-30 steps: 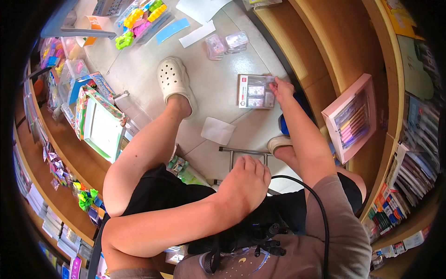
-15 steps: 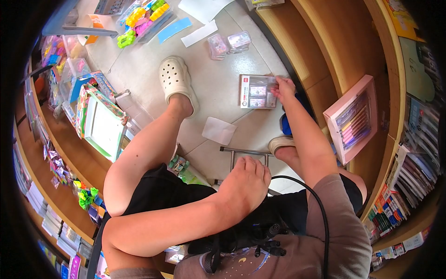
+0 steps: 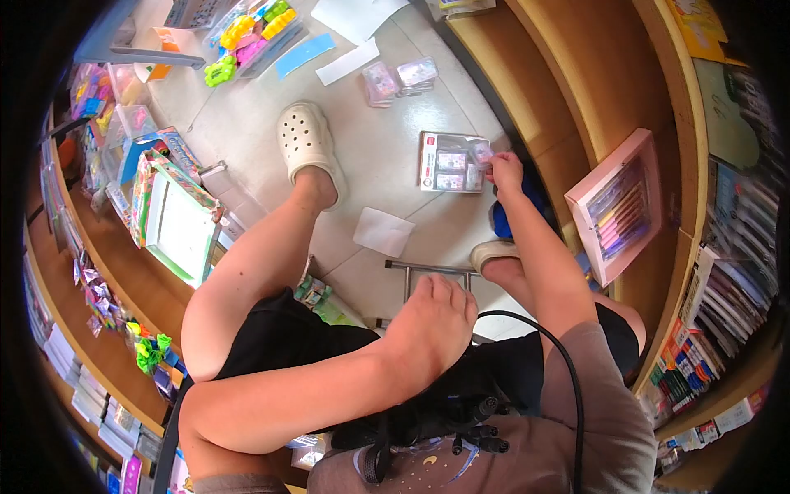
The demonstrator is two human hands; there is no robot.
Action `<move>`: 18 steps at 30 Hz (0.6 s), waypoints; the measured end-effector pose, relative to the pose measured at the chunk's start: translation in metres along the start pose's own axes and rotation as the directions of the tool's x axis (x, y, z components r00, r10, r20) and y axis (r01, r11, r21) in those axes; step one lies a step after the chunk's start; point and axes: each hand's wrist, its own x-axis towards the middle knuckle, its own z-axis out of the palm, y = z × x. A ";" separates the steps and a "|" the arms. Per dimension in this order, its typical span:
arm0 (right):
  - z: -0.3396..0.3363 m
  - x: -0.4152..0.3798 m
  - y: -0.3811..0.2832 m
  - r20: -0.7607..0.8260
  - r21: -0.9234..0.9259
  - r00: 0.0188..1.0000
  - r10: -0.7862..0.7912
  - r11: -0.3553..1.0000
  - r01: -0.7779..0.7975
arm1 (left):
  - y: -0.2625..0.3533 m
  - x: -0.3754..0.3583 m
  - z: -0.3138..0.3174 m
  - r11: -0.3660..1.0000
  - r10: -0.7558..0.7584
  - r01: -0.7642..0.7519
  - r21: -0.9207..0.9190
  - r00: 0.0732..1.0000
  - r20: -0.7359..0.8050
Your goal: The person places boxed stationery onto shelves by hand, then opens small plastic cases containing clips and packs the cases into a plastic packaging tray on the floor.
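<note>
My right hand point(image 3: 504, 173) pinches a small pinkish clear plastic case point(image 3: 482, 151) at the right side of a shallow box point(image 3: 428, 162). This box lies on the floor and has similar small cases point(image 3: 450, 160) inside, seated in rows. Two stacks of such small cases, the left stack point(image 3: 379, 84) and the right stack point(image 3: 417, 72), are on the tiles beyond it. My left hand point(image 3: 434, 321) is at my lap, back upward, with its fingers curled together; their tips and anything under them are hidden.
Wooden shelves point(image 3: 576, 82) curve along the right, with a pink box of pens point(image 3: 617, 210) leaning there. Papers point(image 3: 384, 231) lie on the floor. A tub of colourful toys point(image 3: 255, 37) stands at the back left. A black cable point(image 3: 568, 362) crosses near my right arm.
My right hand has shifted slightly, and a small case now shows between its fingers at the box's right side. My left hand stays in place.
</note>
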 end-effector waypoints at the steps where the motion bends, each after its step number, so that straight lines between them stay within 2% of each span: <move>1: -0.004 -0.002 0.001 -0.035 -0.104 0.991 -0.131 0.986 0.127 | 0.000 -0.001 0.000 1.000 0.001 -0.001 0.013 1.000 -0.005; 3: -0.010 -0.007 0.000 -0.061 -0.317 0.918 -0.391 0.880 0.354 | 0.001 -0.001 0.000 1.000 0.002 -0.002 0.024 1.000 -0.015; 6: -0.018 -0.019 -0.010 -0.036 -0.502 0.820 -0.572 0.719 0.480 | 0.001 0.000 0.002 1.000 0.000 0.000 0.019 1.000 -0.027; 9: -0.019 -0.022 -0.018 0.112 -0.496 0.570 -0.814 0.451 0.742 | 0.002 -0.001 0.003 1.000 -0.006 0.007 0.016 0.999 -0.037; 15: -0.006 -0.020 -0.036 0.500 -0.612 0.480 -0.721 0.099 0.785 | 0.001 -0.002 0.008 1.000 -0.017 0.019 0.020 0.997 -0.072; 18: 0.001 -0.015 -0.043 0.580 -0.615 0.478 -0.659 0.030 0.788 | 0.000 -0.003 0.008 0.999 -0.028 0.029 0.021 0.997 -0.077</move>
